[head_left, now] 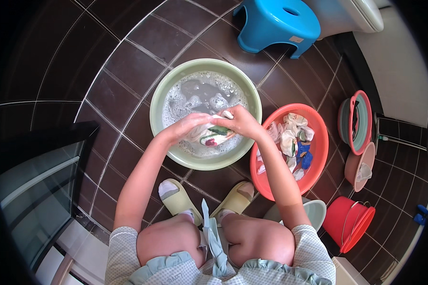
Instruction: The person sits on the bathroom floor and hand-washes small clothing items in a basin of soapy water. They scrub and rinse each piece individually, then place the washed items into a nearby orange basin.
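A pale green basin [159,102] of greyish, sudsy water stands on the floor in front of me. Over its near half, both hands grip a wet white cloth [222,137] with a green and red pattern. My left hand [191,126] is closed on the cloth's left side, its fingers partly hidden. My right hand [238,122] pinches the cloth at the right, and a white fold sticks up by its fingers. The lower part of the cloth hangs at the suds. Whether it is a garment, I cannot tell.
Right of the green basin, an orange-red basin [322,152] holds crumpled white and blue laundry [290,140]. A blue stool [276,23] stands beyond. Further right are folding basins [355,122], a pink basin [361,166] and a red bucket [345,221]. My slippered feet [181,200] are close to the green basin.
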A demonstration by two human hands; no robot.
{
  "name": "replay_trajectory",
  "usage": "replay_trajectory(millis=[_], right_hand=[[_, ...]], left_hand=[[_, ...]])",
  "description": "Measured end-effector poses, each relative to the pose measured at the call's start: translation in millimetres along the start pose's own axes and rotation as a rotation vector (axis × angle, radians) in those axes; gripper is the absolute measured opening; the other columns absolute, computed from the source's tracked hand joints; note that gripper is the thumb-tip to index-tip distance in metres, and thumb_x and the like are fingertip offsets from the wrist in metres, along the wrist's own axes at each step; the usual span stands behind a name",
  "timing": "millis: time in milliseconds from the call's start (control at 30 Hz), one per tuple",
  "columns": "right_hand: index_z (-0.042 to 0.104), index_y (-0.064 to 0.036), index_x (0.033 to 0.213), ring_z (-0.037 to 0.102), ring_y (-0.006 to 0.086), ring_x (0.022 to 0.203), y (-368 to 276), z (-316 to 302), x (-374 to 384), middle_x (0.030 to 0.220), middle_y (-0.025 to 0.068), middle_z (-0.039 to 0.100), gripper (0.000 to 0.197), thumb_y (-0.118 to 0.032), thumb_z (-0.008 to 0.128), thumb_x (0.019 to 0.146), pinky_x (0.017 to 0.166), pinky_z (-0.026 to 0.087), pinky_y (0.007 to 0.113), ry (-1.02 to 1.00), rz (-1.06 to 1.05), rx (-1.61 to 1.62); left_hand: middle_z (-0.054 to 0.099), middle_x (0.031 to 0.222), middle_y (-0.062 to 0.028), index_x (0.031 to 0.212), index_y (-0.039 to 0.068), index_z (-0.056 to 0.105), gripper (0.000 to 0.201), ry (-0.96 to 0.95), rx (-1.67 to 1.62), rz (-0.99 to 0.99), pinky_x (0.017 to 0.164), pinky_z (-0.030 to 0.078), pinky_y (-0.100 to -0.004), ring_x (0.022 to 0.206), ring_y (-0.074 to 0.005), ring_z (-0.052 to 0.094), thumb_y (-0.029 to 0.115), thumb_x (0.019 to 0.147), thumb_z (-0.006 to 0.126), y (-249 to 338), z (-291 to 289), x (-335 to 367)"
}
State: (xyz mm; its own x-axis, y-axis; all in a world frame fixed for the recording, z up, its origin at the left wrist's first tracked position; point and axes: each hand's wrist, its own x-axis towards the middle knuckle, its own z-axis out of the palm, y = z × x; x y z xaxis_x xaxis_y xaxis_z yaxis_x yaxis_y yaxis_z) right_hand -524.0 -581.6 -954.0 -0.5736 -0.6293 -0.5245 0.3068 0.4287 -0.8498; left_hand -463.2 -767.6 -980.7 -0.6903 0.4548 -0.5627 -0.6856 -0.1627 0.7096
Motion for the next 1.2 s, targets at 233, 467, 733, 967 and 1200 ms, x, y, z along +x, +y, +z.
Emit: replay_trajectory(millis=[233, 467, 733, 967, 1200], right_hand=[[0.061, 0.0009, 0.088, 0.055, 0.0054, 0.062, 26.6, -13.4, 7.2, 0.072, 0.0017, 0.06, 0.022, -0.021, 0.06, 0.083, 0.051, 0.046, 0.021, 0.157, -0.035, 0.179], [0.052, -0.0043, 0.093, 0.051, 0.0068, 0.074, 38.3, 1.4, 15.8, 0.081, 0.0003, 0.055, 0.023, -0.026, 0.047, 0.089, 0.063, 0.043, 0.021, 0.388, -0.154, 0.403], [0.056, 0.0004, 0.069, 0.051, 0.0218, 0.053, -4.1, 66.4, 6.9, 0.06, 0.0123, 0.052, 0.021, -0.017, 0.055, 0.081, 0.052, 0.04, 0.031, 0.687, -0.458, -0.2], [0.066, -0.0021, 0.078, 0.059, 0.0324, 0.056, -7.5, 73.8, 2.7, 0.063, 0.0189, 0.059, 0.026, -0.025, 0.053, 0.081, 0.054, 0.045, 0.038, 0.642, -0.412, -0.359], [0.062, -0.0023, 0.063, 0.054, 0.0347, 0.051, -15.9, 74.2, 11.1, 0.055, 0.0191, 0.054, 0.034, -0.03, 0.054, 0.081, 0.049, 0.042, 0.04, 0.698, -0.484, -0.377]], left_hand=[[0.061, 0.092, -0.0045, 0.105, 0.001, 0.055, 0.033, 0.019, 0.223, -0.067, 0.074, 0.044, -0.0235, 0.083, -0.0092, 0.057, 0.022, 0.08, 0.06, -22.4, -26.6, -1.9], [0.059, 0.077, -0.004, 0.09, 0.004, 0.058, 0.025, 0.431, -0.381, 0.2, 0.051, 0.046, -0.0215, 0.066, -0.009, 0.056, 0.028, 0.087, 0.051, -27.5, -2.4, 17.1], [0.053, 0.066, 0.0002, 0.08, 0.004, 0.056, 0.033, 0.726, -0.26, 0.251, 0.05, 0.04, -0.0253, 0.057, -0.0081, 0.049, 0.034, 0.089, 0.046, -35.5, 47.8, 34.6], [0.054, 0.071, -0.0002, 0.086, 0.008, 0.055, 0.033, 0.539, -0.552, 0.119, 0.052, 0.042, -0.0259, 0.065, -0.0104, 0.054, 0.037, 0.089, 0.04, -22.1, 33.1, 17.4], [0.054, 0.073, -0.0018, 0.092, 0.009, 0.054, 0.033, 0.634, -0.629, 0.132, 0.04, 0.04, -0.0246, 0.058, -0.0104, 0.054, 0.037, 0.089, 0.035, -24.5, 52.1, 16.7]])
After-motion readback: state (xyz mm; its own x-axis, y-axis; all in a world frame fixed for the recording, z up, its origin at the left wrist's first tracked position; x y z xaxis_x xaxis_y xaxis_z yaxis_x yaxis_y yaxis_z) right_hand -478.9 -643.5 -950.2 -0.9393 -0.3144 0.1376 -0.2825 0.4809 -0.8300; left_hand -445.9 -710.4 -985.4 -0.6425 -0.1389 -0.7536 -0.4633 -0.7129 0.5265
